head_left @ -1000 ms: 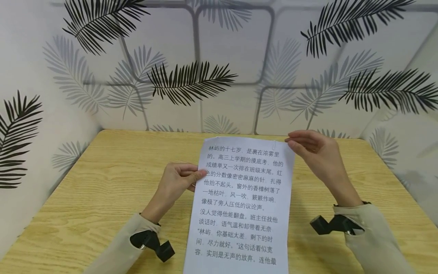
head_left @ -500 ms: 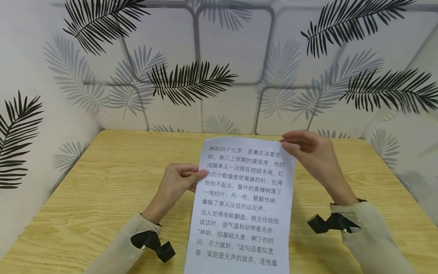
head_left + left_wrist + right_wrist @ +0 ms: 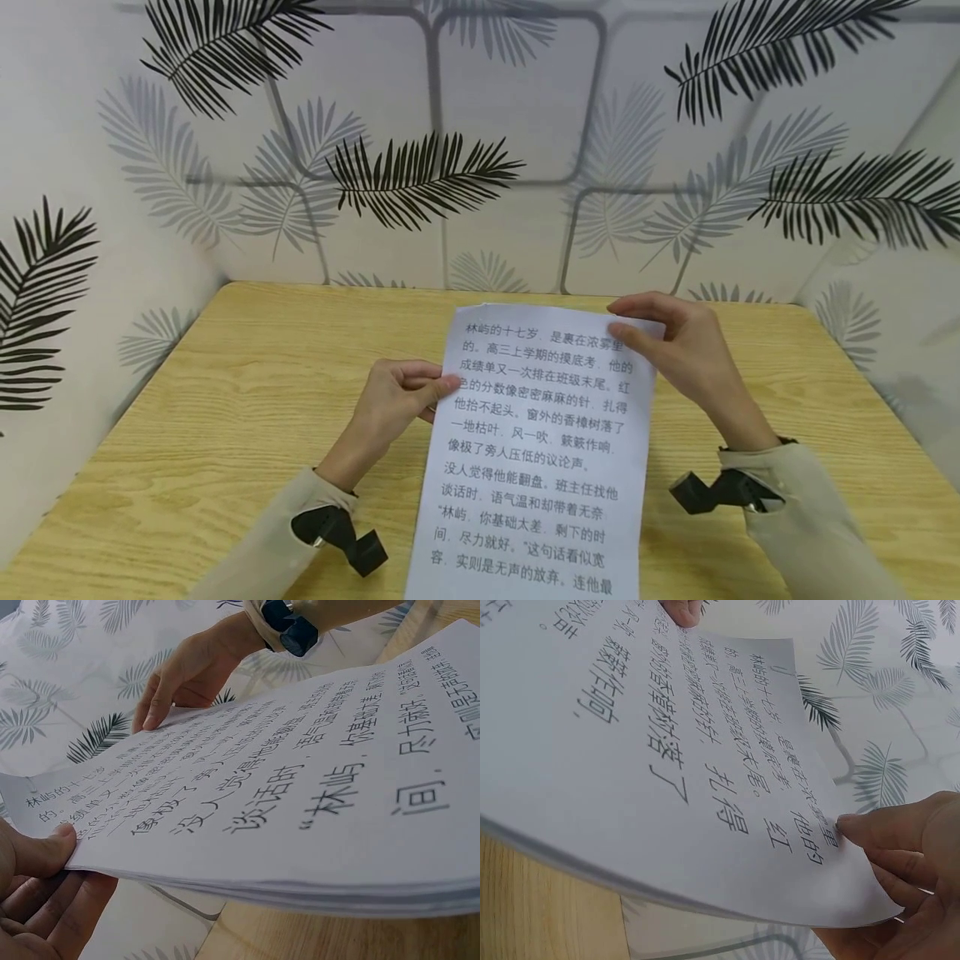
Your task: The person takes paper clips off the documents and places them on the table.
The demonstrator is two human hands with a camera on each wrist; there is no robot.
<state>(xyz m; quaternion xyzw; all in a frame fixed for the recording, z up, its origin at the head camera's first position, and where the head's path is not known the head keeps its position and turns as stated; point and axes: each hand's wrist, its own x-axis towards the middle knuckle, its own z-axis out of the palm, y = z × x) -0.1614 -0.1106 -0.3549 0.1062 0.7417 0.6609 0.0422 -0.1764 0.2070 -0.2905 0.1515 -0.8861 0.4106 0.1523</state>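
A stack of white printed sheets (image 3: 532, 450) is held up at a slant over the table. My left hand (image 3: 401, 396) pinches its left edge, the thumb on the printed face and the fingers behind. At the top right corner, my right hand (image 3: 675, 346) grips the stack, with its thumb over the end of the first printed line. A small paper clip (image 3: 784, 671) sits on the top edge near the left corner in the right wrist view. Several layered page edges (image 3: 300, 889) show along the near side in the left wrist view.
The light wood table (image 3: 225, 417) spreads on both sides of the sheets. A wall with a leaf pattern (image 3: 510, 225) stands right behind it. Each wrist carries a black camera mount, the left one (image 3: 341, 533) and the right one (image 3: 723, 492).
My right hand has moved left and slightly down onto the top corner. A paper clip visible beside it earlier no longer shows there. The stack has shifted slightly right; my left hand keeps its hold.
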